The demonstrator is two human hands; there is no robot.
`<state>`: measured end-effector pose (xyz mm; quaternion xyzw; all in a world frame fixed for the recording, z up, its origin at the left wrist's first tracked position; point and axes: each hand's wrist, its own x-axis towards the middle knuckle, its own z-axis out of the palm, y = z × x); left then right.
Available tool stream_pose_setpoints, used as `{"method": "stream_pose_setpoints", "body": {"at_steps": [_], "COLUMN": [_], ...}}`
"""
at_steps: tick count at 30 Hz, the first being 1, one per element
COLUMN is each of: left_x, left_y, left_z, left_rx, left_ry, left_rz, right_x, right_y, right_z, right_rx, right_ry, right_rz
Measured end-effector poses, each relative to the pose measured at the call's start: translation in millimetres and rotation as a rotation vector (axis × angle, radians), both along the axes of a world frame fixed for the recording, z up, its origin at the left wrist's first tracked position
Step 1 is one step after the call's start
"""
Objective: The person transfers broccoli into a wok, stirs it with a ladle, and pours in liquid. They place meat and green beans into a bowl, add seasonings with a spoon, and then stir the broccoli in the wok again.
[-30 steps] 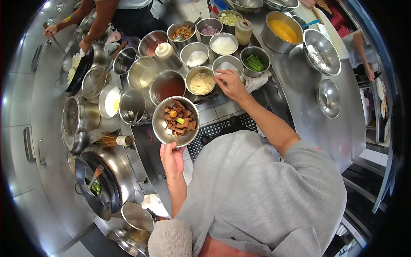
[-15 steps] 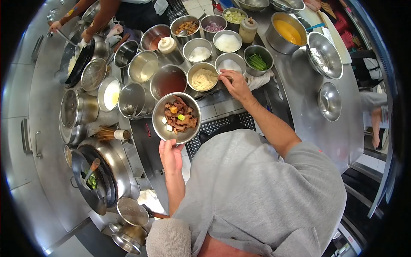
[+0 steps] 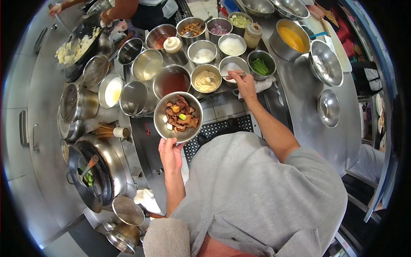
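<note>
My left hand [image 3: 171,152] holds the rim of a steel bowl [image 3: 159,118] at its near side. In the bowl lie browned meat pieces [image 3: 186,121], white cubes and a green piece. My right hand [image 3: 243,83] grips the handle of a metal spoon [image 3: 233,76], whose head is over a container of pale yellow paste [image 3: 206,82]. Just behind that hand is a container of white powder or grains [image 3: 231,69]. A pot of dark red liquid [image 3: 172,84] stands right behind the bowl.
Containers of chopped green stalks [image 3: 260,67], red onion [image 3: 218,30] and orange liquid [image 3: 293,39] stand behind. A squeeze bottle [image 3: 172,45] is among them. At the left are a wok [image 3: 85,175] and a co-worker's arm [image 3: 120,10] over another wok of pale food [image 3: 77,50].
My right hand has moved slightly right, and the spoon's head now shows over the paste. The co-worker's wok has tilted, showing more pale food. The left hand still holds the bowl.
</note>
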<state>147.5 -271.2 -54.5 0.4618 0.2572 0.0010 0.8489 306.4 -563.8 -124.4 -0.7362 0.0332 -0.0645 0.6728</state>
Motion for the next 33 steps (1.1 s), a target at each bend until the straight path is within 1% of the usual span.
{"method": "stream_pose_setpoints", "body": {"at_steps": [2,5,6,9,12,15,19,20,23,26,29,33], "left_x": [1.7,2.4,3.3,5.0,9.0,9.6,11.3,12.2,17.7,30.4,44.5,58.8], "left_y": [0.3,3.0,2.3,1.1,-2.0,-1.0,-1.1,-1.7,-1.1,-1.9,-14.3,-23.8], "left_z": [0.6,-3.1,-2.1,0.8,1.7,-4.7,-6.9,-7.4,-18.4,-25.0,-11.6,-11.1], "left_rx": [0.008,0.016,0.021,0.014,0.008,-0.002,-0.02,-0.022,-0.028,-0.021,-0.044,-0.073], "left_ry": [0.0,-0.002,-0.001,-0.011,-0.028,-0.031,-0.037,-0.029,-0.031,-0.044,-0.051,-0.063], "left_rz": [0.005,0.012,0.015,0.018,0.02,0.03,0.007,0.001,-0.036,-0.096,-0.132,-0.192], "right_x": [2.1,2.5,2.3,1.4,-2.9,-0.6,4.9,4.6,2.1,-1.3,-9.5,-15.3], "right_y": [-4.1,-8.7,-8.5,-9.7,-5.2,-5.8,-10.9,-10.9,-16.5,-20.5,-19.1,-15.0], "right_z": [0.5,-5.9,-8.5,-8.8,0.6,-1.9,-11.7,-3.8,17.2,54.9,89.5,108.5], "right_rx": [-0.009,0.006,0.058,0.023,-0.07,-0.072,0.163,0.303,0.482,0.526,0.529,0.529], "right_ry": [-0.018,0.024,0.003,0.001,-0.016,0.011,0.034,0.093,0.126,0.093,0.064,0.036], "right_rz": [-0.021,-0.025,-0.031,-0.044,-0.028,-0.015,-0.028,-0.032,-0.073,-0.009,0.054,0.093]}}
